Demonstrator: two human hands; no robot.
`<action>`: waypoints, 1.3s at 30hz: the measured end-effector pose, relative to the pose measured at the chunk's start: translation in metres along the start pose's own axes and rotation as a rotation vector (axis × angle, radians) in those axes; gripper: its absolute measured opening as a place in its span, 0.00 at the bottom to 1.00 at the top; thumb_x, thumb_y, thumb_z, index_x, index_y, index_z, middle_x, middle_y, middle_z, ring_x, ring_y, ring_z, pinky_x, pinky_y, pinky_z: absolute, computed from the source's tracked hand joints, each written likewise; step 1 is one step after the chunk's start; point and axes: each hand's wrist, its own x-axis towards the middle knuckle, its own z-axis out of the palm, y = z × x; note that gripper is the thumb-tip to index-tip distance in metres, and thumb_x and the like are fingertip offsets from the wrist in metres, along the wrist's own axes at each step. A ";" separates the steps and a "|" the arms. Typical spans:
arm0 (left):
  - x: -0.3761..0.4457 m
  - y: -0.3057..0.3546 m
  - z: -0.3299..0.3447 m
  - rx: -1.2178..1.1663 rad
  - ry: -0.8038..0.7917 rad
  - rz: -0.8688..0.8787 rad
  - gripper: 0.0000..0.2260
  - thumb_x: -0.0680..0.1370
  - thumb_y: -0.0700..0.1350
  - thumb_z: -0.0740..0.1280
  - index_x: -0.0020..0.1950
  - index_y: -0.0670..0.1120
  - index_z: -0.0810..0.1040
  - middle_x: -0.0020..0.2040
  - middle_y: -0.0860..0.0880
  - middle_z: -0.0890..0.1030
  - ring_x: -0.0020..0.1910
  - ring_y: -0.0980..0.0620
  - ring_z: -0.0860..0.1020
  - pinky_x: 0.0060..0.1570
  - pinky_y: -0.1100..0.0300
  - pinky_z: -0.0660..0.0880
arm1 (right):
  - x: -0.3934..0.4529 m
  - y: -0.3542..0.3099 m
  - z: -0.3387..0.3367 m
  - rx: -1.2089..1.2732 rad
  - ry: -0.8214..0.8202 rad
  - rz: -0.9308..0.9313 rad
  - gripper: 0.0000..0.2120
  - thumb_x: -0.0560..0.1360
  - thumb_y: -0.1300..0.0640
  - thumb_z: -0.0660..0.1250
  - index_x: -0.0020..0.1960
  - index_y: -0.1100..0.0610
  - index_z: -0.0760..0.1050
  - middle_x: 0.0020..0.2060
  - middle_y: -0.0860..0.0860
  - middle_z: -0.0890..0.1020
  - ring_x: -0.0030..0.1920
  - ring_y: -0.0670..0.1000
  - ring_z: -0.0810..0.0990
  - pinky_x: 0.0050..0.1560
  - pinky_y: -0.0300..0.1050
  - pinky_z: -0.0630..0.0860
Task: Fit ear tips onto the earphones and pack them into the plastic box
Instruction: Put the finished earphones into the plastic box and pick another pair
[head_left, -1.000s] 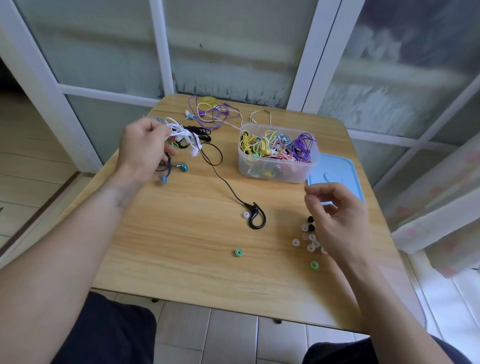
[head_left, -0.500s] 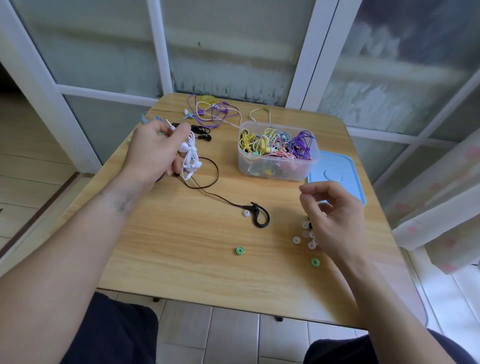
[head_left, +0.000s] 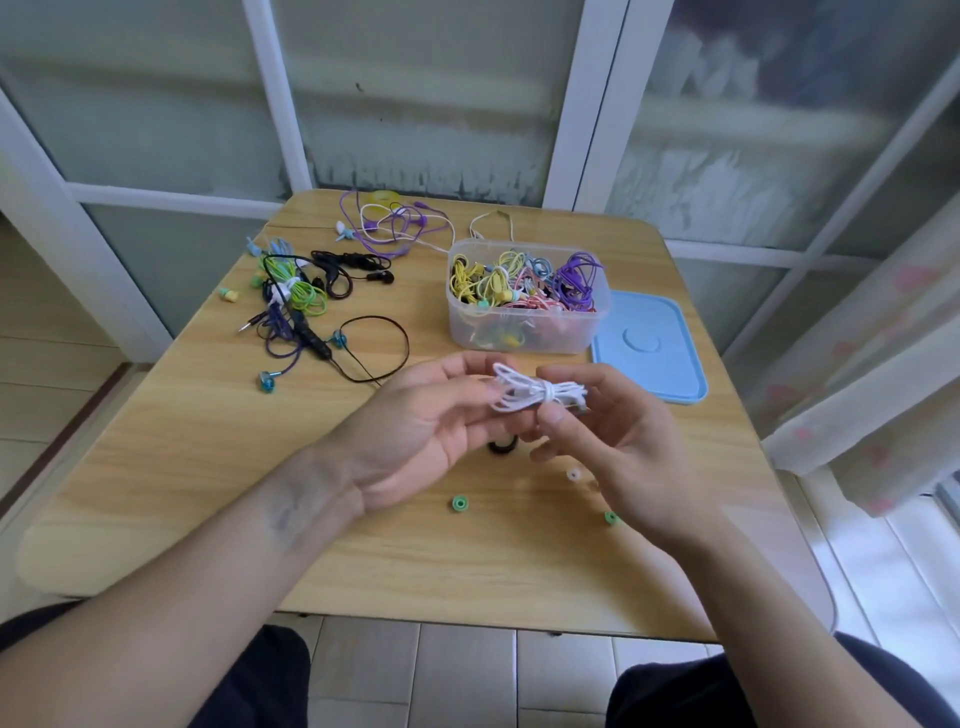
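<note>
Both hands meet above the middle of the wooden table (head_left: 208, 467), holding one bundle of white earphones (head_left: 535, 393) between them. The cable is coiled and wrapped round its own middle.

Left hand (head_left: 431, 431): palm turned up, fingers loosely curled, fingertips at the left loops of the bundle. Right hand (head_left: 618, 441): thumb and forefinger pinch the bundle at its wrapped middle; the other fingers curl beneath. The earbuds themselves are hidden by the fingers, so whether tips are fitted cannot be told.

Clear plastic box (head_left: 524, 332) stands on the far right part of the table, just beyond the hands, open, filled with coiled earphones in yellow, pink, purple and pale blue. Its light blue lid (head_left: 654, 353) lies flat on the table, touching the box's right side.

Loose ear tips on the table near the hands: a green ear tip (head_left: 460, 503) below the left palm, a second green one (head_left: 611, 517) at the right wrist, a white one (head_left: 573, 474) between them. A black ring-like part (head_left: 503, 447) shows under the hands; what it is cannot be told.

Far left: a tangled heap of earphones (head_left: 296, 301), black, green, blue and purple cables, with one black cable looping out toward the hands. At the far edge, purple and white earphones (head_left: 395, 223) lie loose.
</note>
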 end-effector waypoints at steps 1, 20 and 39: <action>-0.001 0.000 0.000 -0.011 -0.011 -0.020 0.12 0.71 0.32 0.64 0.54 0.36 0.74 0.49 0.35 0.80 0.47 0.42 0.82 0.47 0.55 0.80 | -0.001 -0.001 -0.003 -0.013 -0.006 0.004 0.17 0.73 0.57 0.73 0.59 0.62 0.77 0.42 0.56 0.85 0.40 0.53 0.84 0.40 0.46 0.81; -0.010 -0.017 0.015 0.574 -0.092 -0.076 0.15 0.76 0.47 0.67 0.58 0.38 0.77 0.44 0.40 0.84 0.40 0.44 0.83 0.44 0.57 0.79 | -0.008 -0.024 -0.017 -0.075 -0.133 0.034 0.13 0.73 0.55 0.71 0.56 0.58 0.80 0.38 0.46 0.83 0.34 0.42 0.76 0.35 0.33 0.71; -0.006 -0.025 0.013 0.480 0.172 -0.070 0.08 0.78 0.45 0.65 0.46 0.41 0.78 0.42 0.45 0.81 0.30 0.49 0.75 0.29 0.59 0.69 | -0.003 -0.008 -0.036 -1.028 -0.172 0.075 0.04 0.74 0.54 0.73 0.42 0.46 0.81 0.38 0.43 0.76 0.39 0.40 0.75 0.40 0.28 0.67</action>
